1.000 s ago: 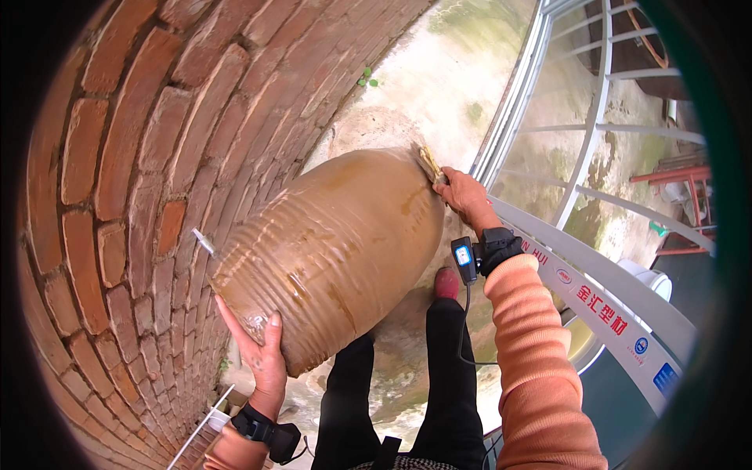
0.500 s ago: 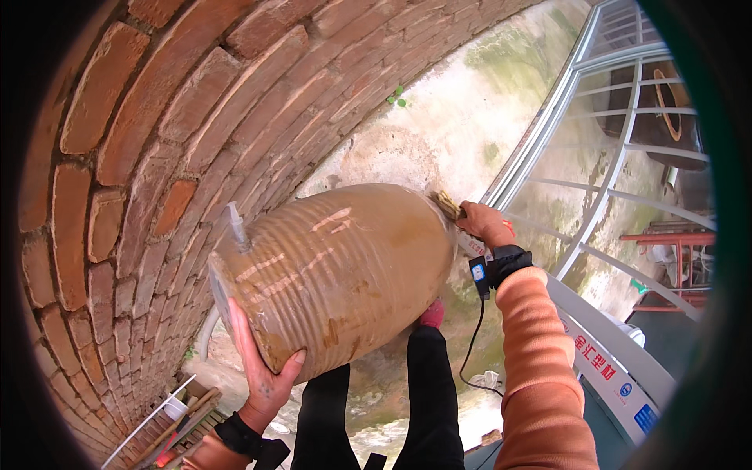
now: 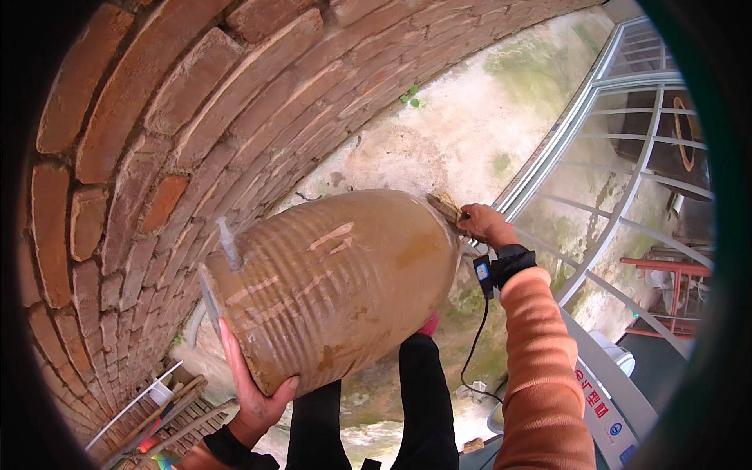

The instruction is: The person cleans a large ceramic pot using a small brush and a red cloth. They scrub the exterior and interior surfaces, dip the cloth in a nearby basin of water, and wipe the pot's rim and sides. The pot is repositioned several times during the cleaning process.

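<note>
A big brown ceramic jar (image 3: pixel 352 274) with ridged sides lies tilted across in front of me, above my legs. A clear plastic tube (image 3: pixel 228 245) sticks out of its side near the left end. My left hand (image 3: pixel 258 392) cups the lower edge of that end, thumb on the side and fingers around the base. At the right end my right hand (image 3: pixel 483 224) is closed at the jar's rim, where a frayed yellow-brown strip (image 3: pixel 444 207) shows. The jar's mouth and the undersides of my fingers are hidden.
A brick wall (image 3: pixel 172 141) runs close along the left. At right stands a white metal-framed glazed panel (image 3: pixel 595 188), with a red metal rack (image 3: pixel 674 282) beyond it. Sticks and a white cup (image 3: pixel 160 393) lie at lower left. The floor is stained concrete (image 3: pixel 470 117).
The jar's left end has shifted slightly left and down with my left hand, while the right hand stays at the rim. The surroundings have shifted a little in view.
</note>
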{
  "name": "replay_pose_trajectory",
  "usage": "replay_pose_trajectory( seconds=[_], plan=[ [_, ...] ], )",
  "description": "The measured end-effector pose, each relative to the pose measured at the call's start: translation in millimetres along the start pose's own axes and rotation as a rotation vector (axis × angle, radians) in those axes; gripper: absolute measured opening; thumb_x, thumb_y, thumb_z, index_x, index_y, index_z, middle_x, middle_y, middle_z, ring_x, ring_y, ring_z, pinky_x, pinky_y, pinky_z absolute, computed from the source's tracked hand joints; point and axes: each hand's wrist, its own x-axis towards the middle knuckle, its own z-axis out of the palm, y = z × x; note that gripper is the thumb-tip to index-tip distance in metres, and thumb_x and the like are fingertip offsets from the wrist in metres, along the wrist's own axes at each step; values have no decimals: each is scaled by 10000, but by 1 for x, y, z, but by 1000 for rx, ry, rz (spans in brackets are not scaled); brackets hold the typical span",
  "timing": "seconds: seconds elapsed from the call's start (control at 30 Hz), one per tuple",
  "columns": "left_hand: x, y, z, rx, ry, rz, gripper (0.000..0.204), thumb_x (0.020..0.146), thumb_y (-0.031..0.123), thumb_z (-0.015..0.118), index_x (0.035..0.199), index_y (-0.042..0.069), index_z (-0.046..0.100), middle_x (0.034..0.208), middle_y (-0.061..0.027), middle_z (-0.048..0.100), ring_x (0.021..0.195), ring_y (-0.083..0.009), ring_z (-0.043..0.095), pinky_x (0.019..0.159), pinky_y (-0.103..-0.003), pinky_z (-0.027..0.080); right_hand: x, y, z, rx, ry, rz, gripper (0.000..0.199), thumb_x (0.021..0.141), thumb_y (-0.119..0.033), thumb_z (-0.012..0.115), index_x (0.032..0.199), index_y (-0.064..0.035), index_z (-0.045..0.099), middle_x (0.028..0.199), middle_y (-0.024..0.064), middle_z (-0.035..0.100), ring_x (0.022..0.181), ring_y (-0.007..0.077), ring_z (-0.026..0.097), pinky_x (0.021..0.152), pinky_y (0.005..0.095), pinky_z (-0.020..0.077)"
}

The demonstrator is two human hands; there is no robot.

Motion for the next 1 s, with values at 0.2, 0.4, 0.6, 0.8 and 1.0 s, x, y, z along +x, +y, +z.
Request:
replay_pose_trajectory(
  seconds=[0.2, 0.4, 0.6, 0.8, 1.0],
  plan=[
    [-21, -8, 4, 22, -2, -33, 1034, 690, 232, 717, 1414, -27, 26, 1469, -269, -4, 1371, -398, 19, 1088, -472, 69, 25, 10, -15, 302, -20, -3, 495, 751, -350, 625, 1119, -23, 582, 979, 214, 629, 947, 352, 593, 818, 387, 463],
    [-39, -9, 8, 34, -64, -60, 1096, 676, 283, 732, 1394, -65, -20, 1456, -293, -32, 1364, -411, 32, 1085, -482, 85, 31, 9, 0, -175, -139, 8, 391, 738, -375, 575, 1036, -129, 635, 1015, 114, 639, 990, 324, 578, 851, 398, 457],
    [-47, -4, 10, 80, -120, -12, 1129, 664, 292, 752, 1390, -68, -33, 1439, -327, -37, 1359, -422, 38, 1082, -486, 96, 49, 28, -19, 123, -196, -156, 507, 729, -314, 671, 1136, -26, 579, 1066, 196, 614, 1017, 327, 575, 879, 355, 440],
    [-47, -4, 13, 85, -83, -4, 1142, 668, 322, 752, 1387, -72, -43, 1435, -328, -26, 1349, -426, 65, 1077, -503, 93, 58, 2, 5, -221, -127, -122, 384, 749, -361, 614, 1065, -143, 621, 995, 107, 645, 972, 310, 590, 850, 376, 461],
    [-53, -14, 10, 51, -69, -30, 1184, 652, 357, 760, 1366, -111, -61, 1435, -319, -21, 1352, -404, 67, 1085, -479, 82, 69, 16, -22, 229, -211, -28, 544, 728, -308, 690, 1168, -21, 549, 1018, 154, 635, 944, 270, 598, 818, 350, 461]
  ],
)
